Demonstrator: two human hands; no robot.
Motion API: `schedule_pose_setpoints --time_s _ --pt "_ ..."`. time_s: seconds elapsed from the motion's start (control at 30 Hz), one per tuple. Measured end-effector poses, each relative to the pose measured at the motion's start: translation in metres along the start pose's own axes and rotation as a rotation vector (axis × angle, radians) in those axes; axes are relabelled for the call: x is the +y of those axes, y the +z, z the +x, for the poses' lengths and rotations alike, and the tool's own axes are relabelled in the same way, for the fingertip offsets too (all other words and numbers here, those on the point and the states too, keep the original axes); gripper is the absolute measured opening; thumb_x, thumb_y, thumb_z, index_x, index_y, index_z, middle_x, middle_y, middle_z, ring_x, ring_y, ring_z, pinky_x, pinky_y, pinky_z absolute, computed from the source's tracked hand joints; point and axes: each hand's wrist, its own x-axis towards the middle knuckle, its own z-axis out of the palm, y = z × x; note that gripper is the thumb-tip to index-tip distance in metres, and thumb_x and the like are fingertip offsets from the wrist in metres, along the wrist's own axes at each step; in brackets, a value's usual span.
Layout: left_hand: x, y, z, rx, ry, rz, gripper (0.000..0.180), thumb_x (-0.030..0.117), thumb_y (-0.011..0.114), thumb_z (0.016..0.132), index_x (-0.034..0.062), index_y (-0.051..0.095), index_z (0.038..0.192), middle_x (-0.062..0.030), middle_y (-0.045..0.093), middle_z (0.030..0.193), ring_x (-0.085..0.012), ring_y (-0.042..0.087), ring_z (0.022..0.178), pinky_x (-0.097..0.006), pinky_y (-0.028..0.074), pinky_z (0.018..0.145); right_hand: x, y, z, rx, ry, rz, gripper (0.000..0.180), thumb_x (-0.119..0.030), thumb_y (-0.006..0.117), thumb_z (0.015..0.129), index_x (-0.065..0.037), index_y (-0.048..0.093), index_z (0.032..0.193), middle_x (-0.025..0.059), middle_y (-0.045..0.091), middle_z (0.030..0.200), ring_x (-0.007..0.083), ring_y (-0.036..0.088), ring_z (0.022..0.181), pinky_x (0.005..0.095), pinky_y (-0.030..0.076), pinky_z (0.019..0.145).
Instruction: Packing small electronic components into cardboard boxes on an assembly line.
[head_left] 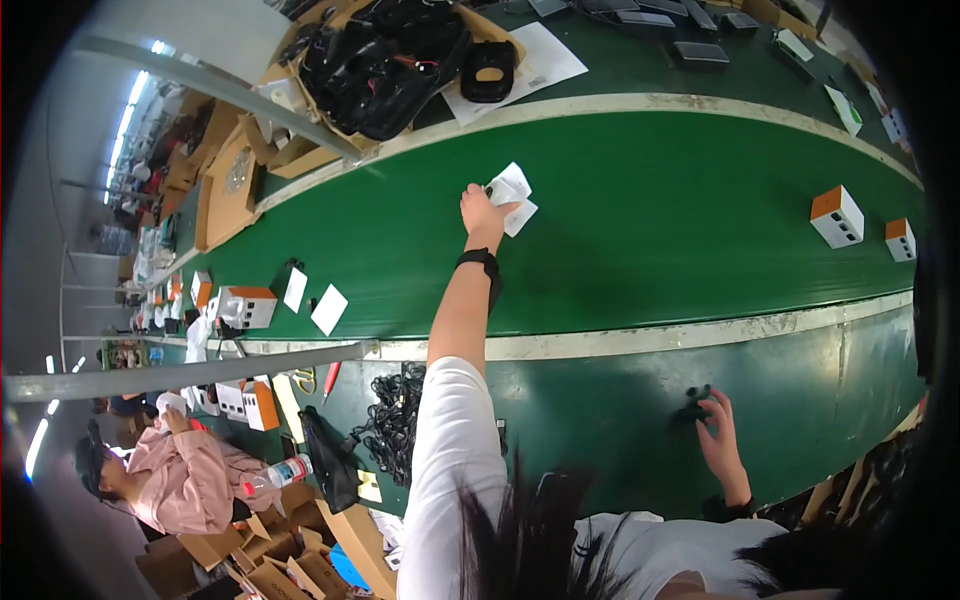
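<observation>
Co-worker (185, 485) in a pink top and dark cap is at the lower left, behind a bottle (280, 475) with a red cap. Just above, on the green belt (650, 230), an orange-and-white box (250, 307) lies near the rail, and two white cards (312, 300) lie to its right, apart from each other. On the near worktable (600, 400), a black bag (328, 462) lies beside a tangled heap of black cables (395, 420), with a red-handled tool (331, 382) above them. Across the belt, a heap of black parts (390, 65) fills a carton.

Next comes the left hand (484, 213), stretched out over the middle of the belt, a black band (478, 259) at its wrist. Its fingers are closed on a folded white leaflet (511, 186) — the sheet spreads out to the right of the hand, over the belt. A small dark piece shows at the fingertips, too small to make out.

Farther right, the right hand (722, 440) is over the worktable, fingers curled, beside a small black part (690, 411) — whether they grip it, I cannot tell. Two orange-and-white cartons (840, 217) stand apart on the belt's right end.
</observation>
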Motion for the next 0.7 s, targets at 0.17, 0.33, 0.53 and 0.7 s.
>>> schedule_pose_setpoints --time_s 0.17,0.33,0.53,0.7 --pt "0.013 0.003 -0.008 -0.097 -0.03 -0.228 0.066 0.03 0.083 0.046 -0.0062 0.051 0.093 -0.0201 0.06 0.089 -0.0306 0.061 0.082 -0.034 0.049 0.072 -0.006 -0.005 -0.004 -0.041 -0.002 0.057 0.034 0.006 0.054 0.072 -0.007 0.05 0.103 0.0144 0.037 0.125 0.0266 0.043 0.108 0.0293 0.04 0.08" --pt "0.016 -0.009 -0.005 -0.129 -0.04 -0.237 0.065 0.022 0.083 0.046 0.0006 0.048 0.098 -0.0167 0.059 0.094 -0.0315 0.058 0.089 -0.039 0.047 0.076 -0.007 -0.009 -0.008 -0.002 -0.029 0.027 0.034 0.007 0.053 0.072 -0.005 0.05 0.103 0.0147 0.037 0.125 0.0277 0.044 0.108 0.0299 0.04 0.08" --pt "0.007 0.026 0.004 -0.009 0.192 -0.241 0.06 0.018 0.083 0.038 0.0048 0.053 0.088 -0.0119 0.055 0.088 -0.0312 0.053 0.084 -0.042 0.045 0.073 0.027 -0.008 -0.031 0.034 -0.07 0.1 0.037 0.008 0.05 0.073 -0.003 0.048 0.108 0.0132 0.034 0.128 0.0254 0.043 0.111 0.0312 0.04 0.081" --pt "0.032 0.026 -0.001 -0.004 0.097 -0.303 0.073 0.012 0.085 0.034 -0.0012 0.049 0.097 -0.0197 0.055 0.096 -0.0367 0.054 0.09 -0.038 0.046 0.08 0.063 0.0 -0.017 -0.141 -0.151 0.178 0.049 0.007 0.051 0.078 -0.005 0.039 0.124 0.0094 0.036 0.124 0.0258 0.043 0.112 0.0371 0.04 0.09"
